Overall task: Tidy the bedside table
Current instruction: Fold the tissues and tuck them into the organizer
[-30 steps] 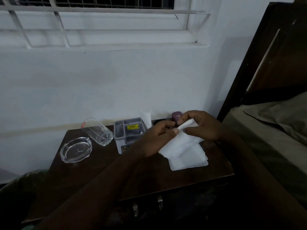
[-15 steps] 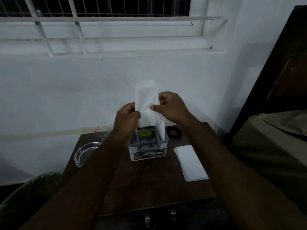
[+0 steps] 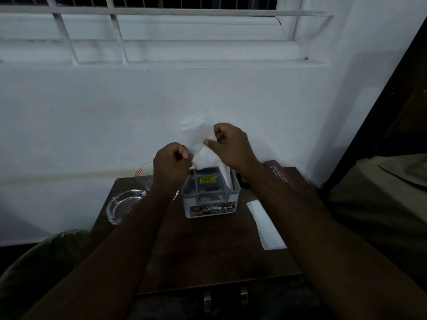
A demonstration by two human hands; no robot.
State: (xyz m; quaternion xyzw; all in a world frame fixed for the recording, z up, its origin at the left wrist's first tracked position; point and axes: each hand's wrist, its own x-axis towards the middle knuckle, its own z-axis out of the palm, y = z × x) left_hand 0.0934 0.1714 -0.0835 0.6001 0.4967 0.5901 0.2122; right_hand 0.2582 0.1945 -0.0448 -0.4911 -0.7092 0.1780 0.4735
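Observation:
A dark wooden bedside table (image 3: 208,257) stands against the white wall. At its back middle sits a grey and white plastic box (image 3: 209,199) with a yellow label inside. Above the box I hold a white tissue (image 3: 196,137) upright; my left hand (image 3: 169,166) pinches its lower left edge and my right hand (image 3: 231,144) pinches its right edge. Another white tissue stands in the box's right side (image 3: 227,179). A folded white tissue (image 3: 265,225) lies flat on the table's right part.
A clear glass ashtray (image 3: 123,205) sits at the table's left edge, a tipped drinking glass (image 3: 144,176) behind it. A maroon spectacle case (image 3: 280,173) lies at the back right. A bed (image 3: 381,192) adjoins on the right; a green bag (image 3: 46,257) sits lower left.
Both hands have lifted one tissue off the table's right part and now hold it upright above the box. One folded tissue stayed on the table. Since half a second ago the hands barely moved.

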